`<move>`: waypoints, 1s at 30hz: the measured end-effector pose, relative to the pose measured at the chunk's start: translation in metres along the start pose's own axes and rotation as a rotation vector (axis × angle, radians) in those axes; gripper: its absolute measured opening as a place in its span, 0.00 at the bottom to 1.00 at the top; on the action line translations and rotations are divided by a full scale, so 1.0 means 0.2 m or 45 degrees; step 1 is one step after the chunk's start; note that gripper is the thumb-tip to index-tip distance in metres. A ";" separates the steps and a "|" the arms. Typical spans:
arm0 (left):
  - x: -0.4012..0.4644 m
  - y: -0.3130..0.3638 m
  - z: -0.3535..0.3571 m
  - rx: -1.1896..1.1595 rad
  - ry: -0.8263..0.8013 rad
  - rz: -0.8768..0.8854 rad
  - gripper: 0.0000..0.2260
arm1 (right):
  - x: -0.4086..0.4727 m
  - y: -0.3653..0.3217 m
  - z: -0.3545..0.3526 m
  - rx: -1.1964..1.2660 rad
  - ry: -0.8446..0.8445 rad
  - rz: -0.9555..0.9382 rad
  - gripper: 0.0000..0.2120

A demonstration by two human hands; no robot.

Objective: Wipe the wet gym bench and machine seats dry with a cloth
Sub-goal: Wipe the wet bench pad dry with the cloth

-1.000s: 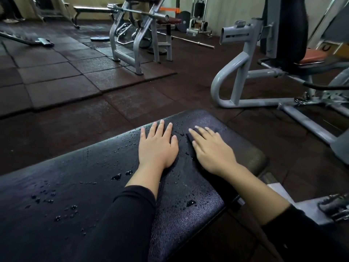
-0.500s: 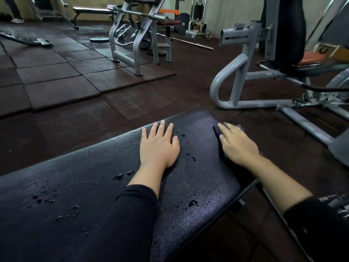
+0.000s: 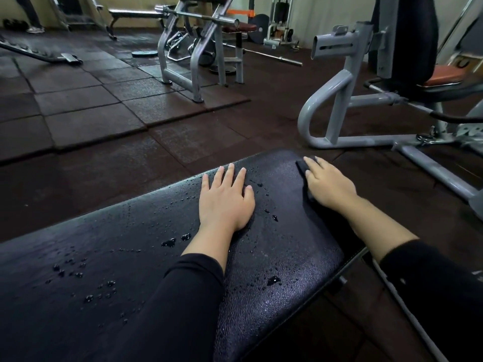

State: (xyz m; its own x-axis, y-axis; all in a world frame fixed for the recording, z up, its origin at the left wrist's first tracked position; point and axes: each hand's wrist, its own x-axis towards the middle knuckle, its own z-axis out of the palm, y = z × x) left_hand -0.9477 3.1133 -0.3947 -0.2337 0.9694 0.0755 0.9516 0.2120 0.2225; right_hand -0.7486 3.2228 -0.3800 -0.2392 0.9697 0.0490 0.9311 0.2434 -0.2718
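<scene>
Mostly hidden cloth (image 3: 303,165) under right hand (image 3: 330,185)

The right hand (image 3: 329,184) has slid the dark cloth (image 3: 303,166) rightward to the bench's (image 3: 287,257) far edge.

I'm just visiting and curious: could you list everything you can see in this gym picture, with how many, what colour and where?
bench: one, black padded, wet, across the foreground.
water drops: many, clear, scattered over the bench.
cloth: one, dark, under the right hand at the bench's far right edge.
machine seat: one, orange-brown, on the grey machine at right.
barbell rack: one, grey, centre background.
barbell: one, silver, on the floor behind the rack.
weight plate: one, bluish, on the floor.
floor mats: many, dark brown tiles.
left hand: flat on the bench.
right hand: pressing the cloth.
</scene>
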 end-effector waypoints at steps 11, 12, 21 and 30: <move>0.01 0.00 0.00 -0.014 0.028 -0.078 0.27 | -0.05 -0.45 0.09 0.064 -0.123 -0.635 0.20; 0.01 0.01 0.00 -0.017 0.028 -0.074 0.27 | -0.03 -0.45 0.09 0.070 -0.123 -0.640 0.20; 0.01 0.01 0.00 -0.006 0.036 -0.079 0.27 | 0.18 -0.45 0.15 0.091 -0.116 -0.680 0.19; -0.01 0.00 0.00 -0.028 0.040 -0.062 0.27 | 0.46 -0.20 0.02 0.122 -0.174 -0.367 0.17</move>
State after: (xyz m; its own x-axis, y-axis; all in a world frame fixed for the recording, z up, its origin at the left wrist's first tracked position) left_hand -0.9468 3.1123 -0.3937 -0.2859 0.9536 0.0945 0.9344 0.2555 0.2483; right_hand -0.8081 3.3015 -0.3692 -0.5299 0.8480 0.0095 0.7910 0.4983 -0.3551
